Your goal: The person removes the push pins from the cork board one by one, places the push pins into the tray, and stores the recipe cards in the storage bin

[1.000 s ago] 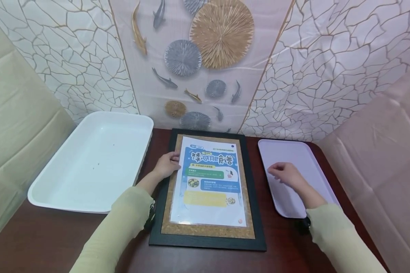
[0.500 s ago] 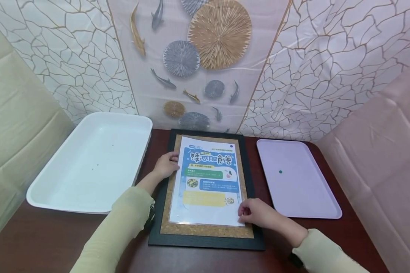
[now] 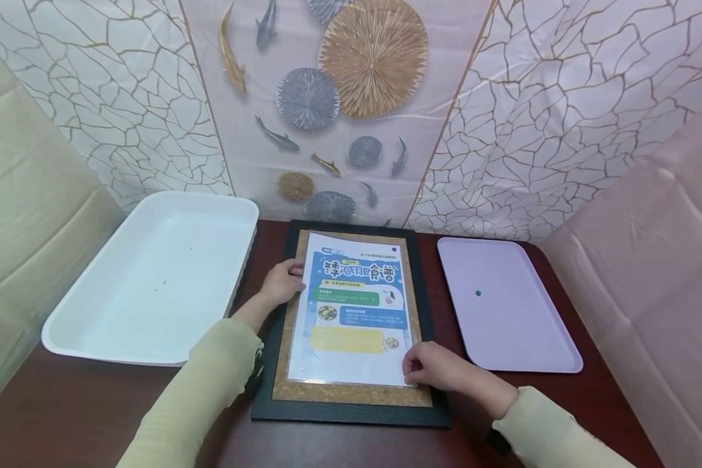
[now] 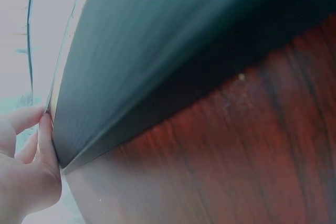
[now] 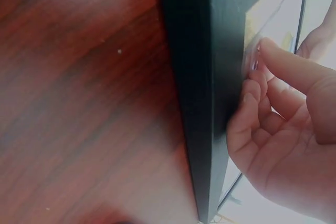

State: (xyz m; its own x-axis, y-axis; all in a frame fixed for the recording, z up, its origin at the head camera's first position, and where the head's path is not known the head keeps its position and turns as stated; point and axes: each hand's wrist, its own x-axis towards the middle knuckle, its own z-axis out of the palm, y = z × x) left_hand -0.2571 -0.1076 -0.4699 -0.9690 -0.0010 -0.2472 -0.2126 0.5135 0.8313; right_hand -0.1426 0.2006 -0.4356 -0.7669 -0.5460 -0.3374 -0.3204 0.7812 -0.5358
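Observation:
A laminated sheet (image 3: 351, 364) printed with blue, green and yellow blocks lies on a cork board (image 3: 351, 392) with a black frame (image 3: 351, 411). My left hand (image 3: 282, 284) pinches the sheet's left edge between thumb and finger. At the sheet's lower right corner my right hand (image 3: 429, 368) has its thumb and fingertips together on a small push pin (image 5: 255, 64), mostly hidden by the fingers. Another push pin (image 3: 394, 249), dark blue, stands at the upper right corner. A green push pin (image 3: 478, 293) lies on the lilac tray (image 3: 520, 331).
A deep white tray (image 3: 134, 279) stands left of the board, with a few dark specks on its bottom. The dark red wooden table (image 3: 304, 445) carries everything. Patterned cloth (image 3: 503, 162) hangs close behind, and plain cloth closes both sides.
My right hand has gone from the lilac tray to the sheet's lower right corner, covering the pinkish pin there. The green pin on the tray is now uncovered. My left hand stays put.

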